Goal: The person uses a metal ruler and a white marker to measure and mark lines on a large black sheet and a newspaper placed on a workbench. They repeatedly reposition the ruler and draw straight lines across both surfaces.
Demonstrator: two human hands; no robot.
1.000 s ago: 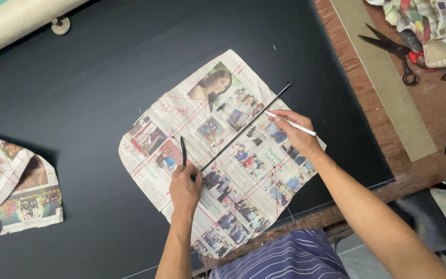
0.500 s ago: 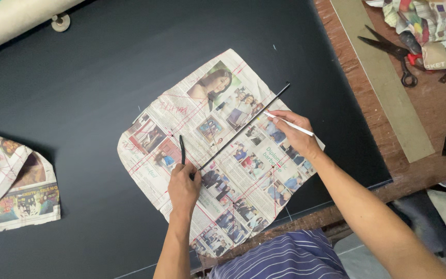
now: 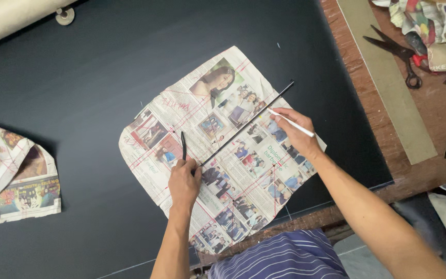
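Both hands unmoved: left point(image 3: 183, 182) pinning ruler point(image 3: 247, 124), right point(image 3: 296, 133) gripping white pencil point(image 3: 291, 123)

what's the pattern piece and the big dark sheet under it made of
The pattern piece looks like newsprint: thin, matte, creased, printed with photos and marked with red lines. The dark sheet appears to be matte navy or black fabric, smooth with faint light lines on it, though the weave is too fine to tell.

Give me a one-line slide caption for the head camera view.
Left hand pins a thin black rod across a newspaper pattern on dark cloth, right hand holding a white pencil.
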